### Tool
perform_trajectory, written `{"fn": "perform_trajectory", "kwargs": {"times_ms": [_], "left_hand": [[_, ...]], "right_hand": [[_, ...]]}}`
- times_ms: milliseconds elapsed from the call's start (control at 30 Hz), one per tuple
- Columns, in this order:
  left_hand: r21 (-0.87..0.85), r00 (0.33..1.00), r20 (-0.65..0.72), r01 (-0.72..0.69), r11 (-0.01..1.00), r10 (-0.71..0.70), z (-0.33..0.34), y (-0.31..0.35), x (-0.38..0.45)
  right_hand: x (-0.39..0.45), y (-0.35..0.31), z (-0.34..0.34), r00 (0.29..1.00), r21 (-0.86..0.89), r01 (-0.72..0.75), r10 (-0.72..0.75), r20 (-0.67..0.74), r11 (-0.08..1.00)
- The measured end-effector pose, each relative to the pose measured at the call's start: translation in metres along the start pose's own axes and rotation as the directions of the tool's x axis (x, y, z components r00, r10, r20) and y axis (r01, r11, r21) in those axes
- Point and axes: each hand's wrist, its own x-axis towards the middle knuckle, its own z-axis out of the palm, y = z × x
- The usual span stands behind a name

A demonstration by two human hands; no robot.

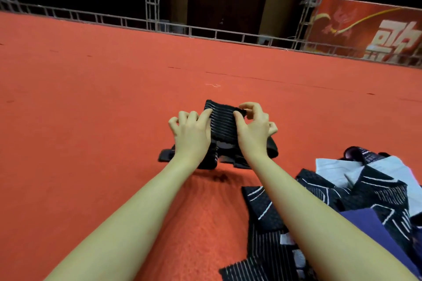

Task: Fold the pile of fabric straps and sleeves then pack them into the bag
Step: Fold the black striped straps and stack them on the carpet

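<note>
Forearms fill the near field, both reaching away over the red carpet [91,98]. Left hand [190,131]: fingers curled, tips pressing down on the left edge of the striped strap [222,121]. Right hand [254,126]: thumb and forefinger pinching the strap's far right corner, remaining fingers loosely bent. Both hands thus engaged on the same piece — neither free.

Strap lies flat on the carpet, centre of scene, black with thin pale ribs; it appears to be mid-fold, resting on further dark strap ends [167,155] that trail out near-left and near-right beneath the wrists.

Near right: the unsorted pile [342,201] of black patterned sleeves and straps, with a white sheet [333,171] and a purple piece [365,223] among it. Bag not identifiable in view.

Handling judgement: elasticated knit, light, soft, limp — will spring or unroll if released. Best held at corners and folded edges, flattened with fingertips while the crease is set. Ribbed surface should give decent grip.
</note>
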Motion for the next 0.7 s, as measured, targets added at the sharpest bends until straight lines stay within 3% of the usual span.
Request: {"fn": "perform_trajectory", "kwargs": {"times_ms": [200, 333, 433, 533, 633, 700], "left_hand": [[-0.122, 0.989, 0.059, 0.145, 0.982, -0.139, 0.03, -0.008, 0.006], [0.04, 0.993, 0.092, 0.075, 0.996, -0.078, 0.039, -0.035, -0.003], [0.131, 0.976, 0.198, 0.064, 0.989, -0.089, 0.046, -0.055, -0.013], [0.214, 0.864, 0.452, 0.135, 0.968, -0.221, 0.044, -0.064, -0.022], [0.251, 0.77, 0.609, 0.038, 0.967, -0.189, 0.042, -0.064, -0.023], [0.223, 0.704, 0.688, 0.024, 0.974, -0.175, 0.04, -0.064, -0.022]], "right_hand": [[0.024, 0.017, 0.03, 1.0, -0.018, 0.012, -0.012, 0.013, 1.0], [0.02, 0.033, 0.055, 0.996, -0.127, 0.041, -0.03, 0.088, 0.991], [0.013, 0.043, 0.072, 0.97, -0.271, 0.082, -0.015, 0.242, 0.959], [0.003, 0.057, 0.084, 0.896, -0.448, 0.278, -0.062, 0.439, 0.85], [-0.01, 0.064, 0.084, 0.858, -0.421, 0.447, -0.246, 0.451, 0.789], [-0.014, 0.065, 0.081, 0.827, -0.437, 0.515, -0.293, 0.48, 0.738]]}}
